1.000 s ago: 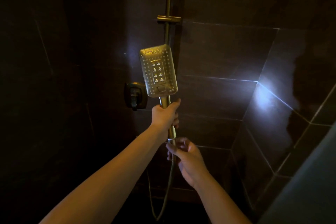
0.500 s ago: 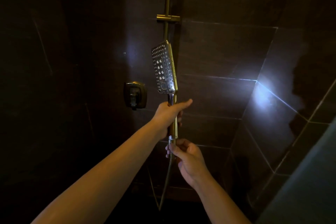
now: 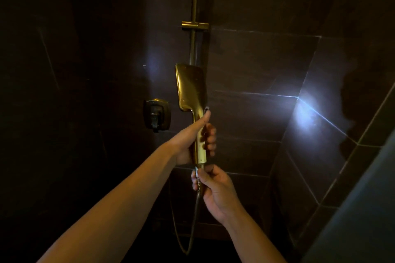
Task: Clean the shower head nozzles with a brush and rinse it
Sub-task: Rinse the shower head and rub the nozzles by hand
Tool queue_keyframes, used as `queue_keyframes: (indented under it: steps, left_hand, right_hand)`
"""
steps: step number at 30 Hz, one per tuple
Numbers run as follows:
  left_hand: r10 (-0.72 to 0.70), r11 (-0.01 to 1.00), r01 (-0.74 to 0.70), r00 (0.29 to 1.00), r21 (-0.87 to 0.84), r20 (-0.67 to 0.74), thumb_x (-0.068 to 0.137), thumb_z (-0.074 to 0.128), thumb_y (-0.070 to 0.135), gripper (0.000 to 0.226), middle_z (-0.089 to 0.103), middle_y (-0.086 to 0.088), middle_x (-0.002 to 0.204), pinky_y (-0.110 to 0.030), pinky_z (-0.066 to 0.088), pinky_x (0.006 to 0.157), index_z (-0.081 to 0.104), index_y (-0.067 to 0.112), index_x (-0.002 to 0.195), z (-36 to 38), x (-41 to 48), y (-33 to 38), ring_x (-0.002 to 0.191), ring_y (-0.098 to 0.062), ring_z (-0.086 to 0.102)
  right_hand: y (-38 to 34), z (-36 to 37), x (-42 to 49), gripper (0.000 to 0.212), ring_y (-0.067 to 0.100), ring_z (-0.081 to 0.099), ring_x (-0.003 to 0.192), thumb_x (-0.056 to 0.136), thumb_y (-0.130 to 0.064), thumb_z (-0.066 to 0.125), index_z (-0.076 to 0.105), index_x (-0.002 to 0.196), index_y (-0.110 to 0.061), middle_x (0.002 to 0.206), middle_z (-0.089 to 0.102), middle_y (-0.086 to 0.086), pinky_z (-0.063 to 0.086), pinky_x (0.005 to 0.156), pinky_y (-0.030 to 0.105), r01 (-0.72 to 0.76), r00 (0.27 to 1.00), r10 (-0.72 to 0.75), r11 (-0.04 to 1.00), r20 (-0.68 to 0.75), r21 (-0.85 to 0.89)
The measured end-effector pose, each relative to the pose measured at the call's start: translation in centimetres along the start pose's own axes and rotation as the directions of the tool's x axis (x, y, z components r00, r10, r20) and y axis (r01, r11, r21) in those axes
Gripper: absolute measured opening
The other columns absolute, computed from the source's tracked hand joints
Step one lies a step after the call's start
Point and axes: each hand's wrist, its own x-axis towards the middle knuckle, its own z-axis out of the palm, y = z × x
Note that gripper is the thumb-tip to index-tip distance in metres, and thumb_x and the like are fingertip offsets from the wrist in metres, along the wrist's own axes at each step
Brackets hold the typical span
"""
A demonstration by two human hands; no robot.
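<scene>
The left hand [image 3: 192, 143] is clasping the handle of the gold shower head [image 3: 190, 85], thumb lying up the stem. The flat head is standing above that fist, its back toward us. Just below the fist, the right hand [image 3: 215, 190] is pinching the hose [image 3: 195, 220] at its connector. The head is looking like rigid, polished metal, probably slick once wet, so the handle is seeming the surest hold.

A dark tiled shower wall [image 3: 245, 66] carries a vertical brass rail [image 3: 194, 6], fixed to the tiles by a crosswise bracket [image 3: 195, 25]. Left of the rail and lower down, a square control plate [image 3: 157, 115] with a lever sits on the wall. Far right of the rail, a patch of light [image 3: 305, 115] glares off the corner joint.
</scene>
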Motion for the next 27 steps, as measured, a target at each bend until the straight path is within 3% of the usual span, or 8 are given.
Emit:
queue_keyframes:
  steps: [2,4,8,13,16,20,24,27]
  left_hand:
    - [0.115,0.982,-0.063,0.944,0.176,-0.308,0.074,0.073,0.061,0.048,0.063,-0.001,0.068,-0.032,0.054,0.06,0.073,0.014,0.076,0.6,0.4,-0.9,0.059,-0.015,0.062]
    - [0.294,0.949,-0.169,0.781,0.267,-0.55,0.076,0.075,0.054,0.037,0.066,0.003,0.067,-0.029,0.054,0.057,0.071,0.017,0.082,1.7,1.0,-2.3,0.054,-0.01,0.063]
    - [0.414,0.904,-0.219,0.658,0.367,-0.628,0.075,0.077,0.045,0.03,0.052,0.01,0.05,-0.021,0.046,0.046,0.06,0.021,0.082,2.5,1.3,-3.5,0.042,-0.003,0.051]
    - [0.103,0.99,-0.122,0.968,-0.07,-0.229,0.077,0.076,0.037,0.028,0.037,0.007,0.047,-0.026,0.039,0.046,0.055,0.021,0.066,0.1,-0.3,-1.2,0.041,-0.01,0.036]
    - [0.08,0.997,-0.078,0.927,0.02,-0.368,0.077,0.075,0.037,0.024,0.051,0.002,0.057,-0.029,0.048,0.054,0.062,0.017,0.076,0.1,0.2,-1.1,0.052,-0.013,0.051]
    - [0.315,0.944,-0.155,0.682,0.29,-0.66,0.084,0.07,0.033,0.025,0.057,0.0,0.071,-0.031,0.047,0.055,0.055,0.017,0.095,1.5,1.4,-2.8,0.061,-0.013,0.056]
    - [0.221,0.972,-0.137,0.816,0.191,-0.534,0.082,0.073,0.039,0.033,0.04,0.004,0.049,-0.027,0.04,0.043,0.051,0.018,0.069,1.6,0.8,-1.7,0.039,-0.011,0.039]
    - [0.022,0.999,-0.026,0.991,-0.027,-0.131,0.083,0.072,0.04,0.04,0.029,0.007,0.047,-0.024,0.033,0.043,0.044,0.023,0.059,0.8,-0.4,-0.3,0.039,-0.01,0.028]
  right_hand:
    - [0.2,0.1,0.1,0.012,0.023,0.063,0.072,0.074,0.0,0.076,0.072,0.083,-0.005,0.084,0.069,0.018,0.05,0.067,0.033,0.03,0.998,-0.028,0.999,-0.063,0.025]
    - [0.3,0.3,0.3,0.013,0.022,0.06,0.066,0.07,0.005,0.074,0.073,0.071,-0.008,0.076,0.068,0.016,0.047,0.067,0.034,0.069,0.992,-0.066,0.997,-0.111,0.02]
    - [0.5,0.8,0.3,0.015,0.019,0.06,0.062,0.067,0.001,0.074,0.074,0.063,-0.014,0.07,0.068,0.011,0.046,0.064,0.034,0.034,0.992,-0.036,0.999,-0.119,-0.019]
    - [0.1,0.2,0.0,0.008,0.021,0.06,0.068,0.084,-0.009,0.069,0.07,0.091,-0.005,0.084,0.067,0.018,0.049,0.058,0.029,-0.05,0.999,0.049,0.999,0.013,0.01]
    - [0.1,0.4,0.4,0.005,0.021,0.06,0.068,0.081,-0.008,0.071,0.07,0.086,-0.006,0.083,0.067,0.017,0.049,0.059,0.028,-0.006,1.0,0.006,1.0,-0.014,-0.005]
    - [0.4,1.0,0.9,0.009,0.019,0.062,0.065,0.075,0.0,0.071,0.071,0.074,-0.01,0.078,0.068,0.013,0.049,0.057,0.029,0.032,0.998,-0.031,0.999,-0.058,0.008]
    - [0.3,0.6,0.9,0.002,0.021,0.059,0.063,0.078,-0.005,0.07,0.071,0.077,-0.007,0.078,0.066,0.017,0.047,0.055,0.029,-0.008,0.999,0.008,1.0,-0.038,0.007]
    - [-0.1,0.4,0.7,0.008,0.021,0.058,0.065,0.083,-0.009,0.069,0.068,0.089,-0.004,0.083,0.065,0.02,0.047,0.055,0.028,-0.022,0.998,0.02,0.999,0.052,0.033]
